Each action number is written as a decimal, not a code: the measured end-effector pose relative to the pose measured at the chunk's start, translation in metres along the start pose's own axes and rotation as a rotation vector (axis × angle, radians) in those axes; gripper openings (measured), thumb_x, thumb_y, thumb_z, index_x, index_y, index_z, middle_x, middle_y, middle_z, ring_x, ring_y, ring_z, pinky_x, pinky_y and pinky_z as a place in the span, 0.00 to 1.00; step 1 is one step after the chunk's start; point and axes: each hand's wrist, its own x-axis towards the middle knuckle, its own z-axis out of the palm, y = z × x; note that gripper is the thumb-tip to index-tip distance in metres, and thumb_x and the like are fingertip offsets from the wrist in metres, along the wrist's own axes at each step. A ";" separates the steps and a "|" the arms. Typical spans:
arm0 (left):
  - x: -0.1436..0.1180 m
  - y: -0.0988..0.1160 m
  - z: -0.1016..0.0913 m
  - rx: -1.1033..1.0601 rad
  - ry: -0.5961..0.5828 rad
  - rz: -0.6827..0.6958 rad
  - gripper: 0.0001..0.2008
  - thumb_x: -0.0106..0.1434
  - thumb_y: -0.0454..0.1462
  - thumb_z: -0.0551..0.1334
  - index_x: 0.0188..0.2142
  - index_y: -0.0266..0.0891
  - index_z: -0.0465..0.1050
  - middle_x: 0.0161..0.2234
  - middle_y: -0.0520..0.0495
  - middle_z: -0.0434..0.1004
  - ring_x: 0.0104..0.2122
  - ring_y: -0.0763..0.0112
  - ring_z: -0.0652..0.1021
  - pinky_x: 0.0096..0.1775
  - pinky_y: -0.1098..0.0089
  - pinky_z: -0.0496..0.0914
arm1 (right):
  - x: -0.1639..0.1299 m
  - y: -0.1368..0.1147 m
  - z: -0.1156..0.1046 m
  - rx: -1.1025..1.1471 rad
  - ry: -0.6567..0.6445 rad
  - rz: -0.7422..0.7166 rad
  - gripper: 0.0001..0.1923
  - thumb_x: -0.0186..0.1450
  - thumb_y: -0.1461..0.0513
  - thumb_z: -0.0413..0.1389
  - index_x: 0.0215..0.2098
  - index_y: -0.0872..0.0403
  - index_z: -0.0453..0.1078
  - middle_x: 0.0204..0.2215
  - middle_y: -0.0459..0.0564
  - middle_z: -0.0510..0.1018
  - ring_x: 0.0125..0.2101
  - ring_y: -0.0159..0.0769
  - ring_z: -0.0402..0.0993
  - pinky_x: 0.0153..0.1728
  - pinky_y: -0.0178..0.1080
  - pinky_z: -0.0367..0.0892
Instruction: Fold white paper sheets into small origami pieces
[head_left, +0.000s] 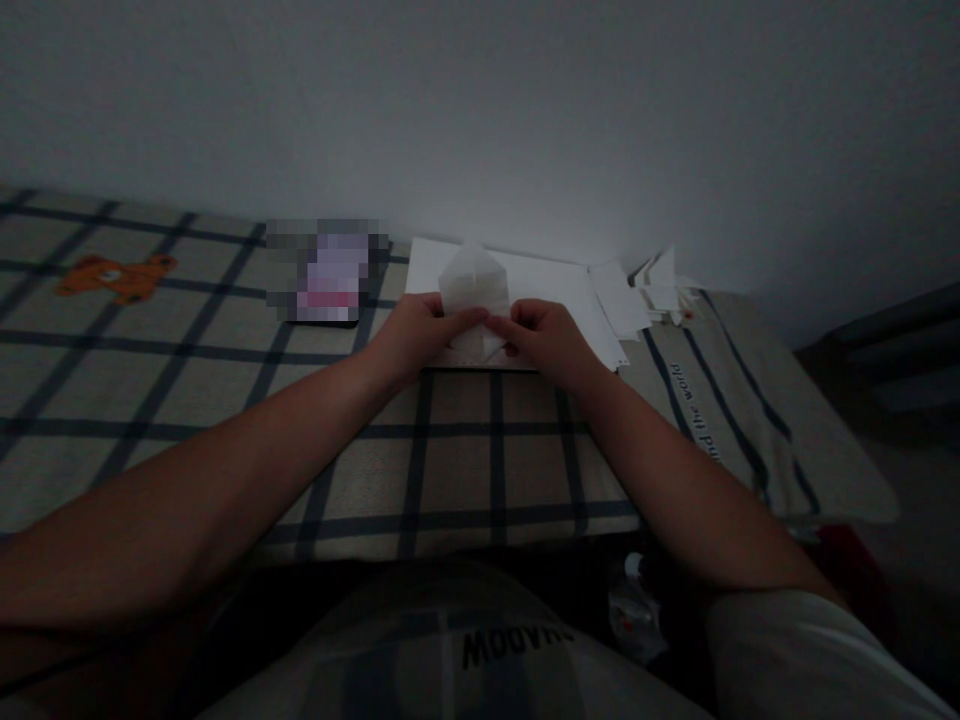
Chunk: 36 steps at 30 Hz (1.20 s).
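A piece of folded white paper [474, 278], pointed at its top, is held up between my two hands. My left hand [420, 325] pinches its lower left part, thumb pointing inward. From the other side my right hand [544, 335] pinches the lower right part, and the two thumb tips almost meet at the middle. Creases run across the paper. Beneath it lie flat white sheets [551, 290] on the cloth. Some fingers of each hand are hidden behind the paper.
A checked tablecloth [457, 450] covers the table, which meets a pale wall. A phone [334, 275], partly blurred, lies to the left, beyond it an orange animal-shaped figure [116, 277]. Folded paper pieces [664, 285] sit at the right. A plastic bottle [634, 610] is below the front edge.
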 end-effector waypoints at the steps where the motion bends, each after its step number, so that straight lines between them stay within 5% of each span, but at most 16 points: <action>1: 0.000 0.000 0.000 -0.010 -0.002 0.002 0.18 0.50 0.50 0.74 0.31 0.36 0.82 0.27 0.47 0.81 0.25 0.70 0.75 0.25 0.72 0.66 | 0.000 -0.001 0.000 -0.014 0.013 -0.011 0.26 0.59 0.41 0.63 0.23 0.53 0.65 0.18 0.43 0.71 0.21 0.28 0.67 0.24 0.33 0.62; 11: -0.001 -0.001 0.006 -0.301 -0.034 0.016 0.14 0.53 0.44 0.72 0.36 0.38 0.82 0.34 0.46 0.84 0.34 0.65 0.81 0.38 0.66 0.76 | 0.000 -0.002 0.001 -0.058 -0.094 -0.026 0.26 0.62 0.40 0.59 0.27 0.55 0.71 0.21 0.46 0.76 0.24 0.31 0.70 0.26 0.35 0.62; 18: -0.001 -0.003 0.005 -0.349 0.012 0.047 0.16 0.52 0.46 0.74 0.35 0.36 0.80 0.35 0.45 0.84 0.34 0.65 0.81 0.39 0.65 0.76 | 0.003 0.002 0.004 0.079 -0.151 -0.033 0.20 0.59 0.46 0.65 0.33 0.54 0.71 0.25 0.46 0.78 0.27 0.32 0.74 0.30 0.36 0.68; 26: -0.003 0.002 0.006 -0.381 -0.001 0.048 0.17 0.55 0.45 0.72 0.38 0.36 0.78 0.37 0.45 0.84 0.36 0.65 0.82 0.41 0.65 0.77 | -0.001 -0.003 0.003 0.075 -0.131 0.021 0.23 0.58 0.44 0.65 0.27 0.53 0.69 0.22 0.45 0.76 0.25 0.31 0.72 0.28 0.35 0.66; 36: -0.002 0.003 0.007 -0.410 0.011 0.020 0.17 0.55 0.43 0.71 0.41 0.36 0.77 0.38 0.44 0.84 0.38 0.63 0.82 0.41 0.65 0.77 | 0.000 -0.001 0.000 -0.129 -0.190 -0.115 0.24 0.65 0.44 0.57 0.24 0.54 0.69 0.20 0.43 0.72 0.23 0.29 0.64 0.26 0.36 0.58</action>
